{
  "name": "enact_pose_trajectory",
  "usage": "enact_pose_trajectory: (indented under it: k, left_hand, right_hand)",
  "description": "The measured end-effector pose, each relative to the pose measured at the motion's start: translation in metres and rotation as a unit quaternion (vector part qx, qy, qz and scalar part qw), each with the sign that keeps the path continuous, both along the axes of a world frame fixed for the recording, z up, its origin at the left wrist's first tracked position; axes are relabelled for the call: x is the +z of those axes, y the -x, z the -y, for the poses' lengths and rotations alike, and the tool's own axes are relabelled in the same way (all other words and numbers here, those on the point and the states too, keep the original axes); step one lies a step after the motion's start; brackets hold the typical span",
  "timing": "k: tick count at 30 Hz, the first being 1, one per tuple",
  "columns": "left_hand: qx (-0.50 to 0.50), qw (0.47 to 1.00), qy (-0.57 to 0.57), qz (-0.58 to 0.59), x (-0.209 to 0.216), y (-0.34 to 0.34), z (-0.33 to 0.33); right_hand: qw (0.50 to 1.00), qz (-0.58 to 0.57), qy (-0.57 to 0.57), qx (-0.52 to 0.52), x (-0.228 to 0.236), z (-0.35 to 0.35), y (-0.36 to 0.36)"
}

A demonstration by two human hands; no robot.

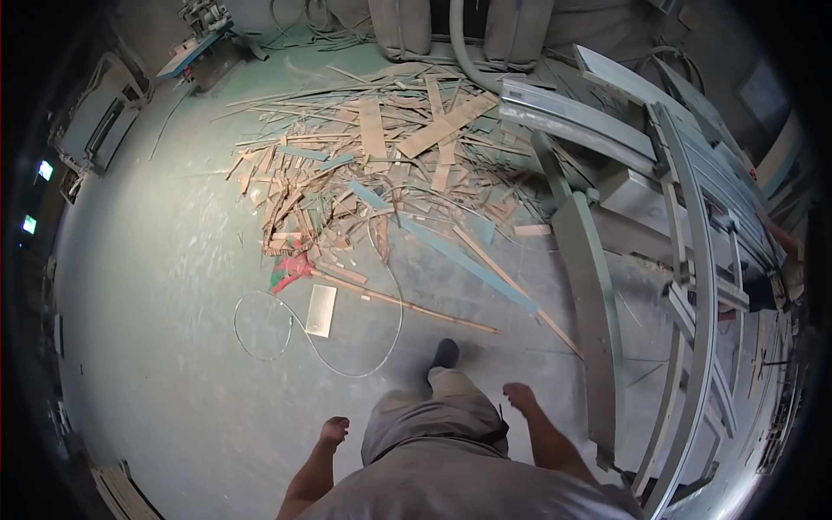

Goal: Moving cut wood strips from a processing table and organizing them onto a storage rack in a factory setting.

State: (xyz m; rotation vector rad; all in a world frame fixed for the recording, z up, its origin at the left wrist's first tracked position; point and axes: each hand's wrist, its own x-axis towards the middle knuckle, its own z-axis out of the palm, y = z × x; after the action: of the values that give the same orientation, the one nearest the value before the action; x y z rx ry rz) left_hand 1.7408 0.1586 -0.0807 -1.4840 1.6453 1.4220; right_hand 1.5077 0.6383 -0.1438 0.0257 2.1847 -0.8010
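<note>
Both arms hang out from my sides over the grey-green floor. My left hand (335, 430) is loosely curled and empty, with a little gap between the fingers. My right hand (520, 397) also holds nothing, its fingers half bent and pointing inward. Neither touches anything. Ahead of my dark shoe (446, 353) lies a broom (407, 307) with a long wooden handle and a red and green head. Beside it are a flat pale rectangular panel (321, 311) and a thin looped hose (344, 373).
A wide heap of wood scraps and strips (373, 130) covers the floor ahead. A long blue-green strip (468, 263) points toward me from it. Metal racks (693, 260) line my right, where another person's arm (784, 238) shows. A machine (195, 48) stands far left.
</note>
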Motion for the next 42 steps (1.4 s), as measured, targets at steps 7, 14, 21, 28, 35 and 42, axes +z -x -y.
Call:
enact_pose_trajectory:
  k: [7, 14, 21, 28, 35, 42]
  left_hand:
    - [0.237, 0.968, -0.042, -0.067, 0.016, 0.06, 0.053]
    - [0.1, 0.992, -0.071, -0.006, -0.017, 0.202, 0.182]
    - [0.056, 0.989, -0.042, -0.133, -0.013, 0.439, 0.294]
    - [-0.113, 0.963, -0.059, -0.239, 0.001, 0.758, 0.291]
    - [-0.286, 0.922, -0.141, -0.218, 0.022, 0.932, 0.22]
    - [-0.275, 0.929, -0.155, -0.194, 0.055, 1.089, 0.218]
  right_hand:
    - [0.981, -0.037, 0.102, -0.162, 0.074, 0.121, 0.192]
    - [0.962, -0.021, 0.077, -0.26, 0.097, 0.217, 0.303]
    - [0.92, 0.119, 0.082, -0.364, 0.106, 0.241, 0.323]
    - [0.9, -0.02, 0.153, -0.408, 0.097, 0.279, 0.493]
    - [0.977, 0.002, 0.111, -0.18, 0.172, 0.301, 0.624]
    - [0.948, -0.074, 0.188, -0.247, 0.266, 0.327, 0.724]
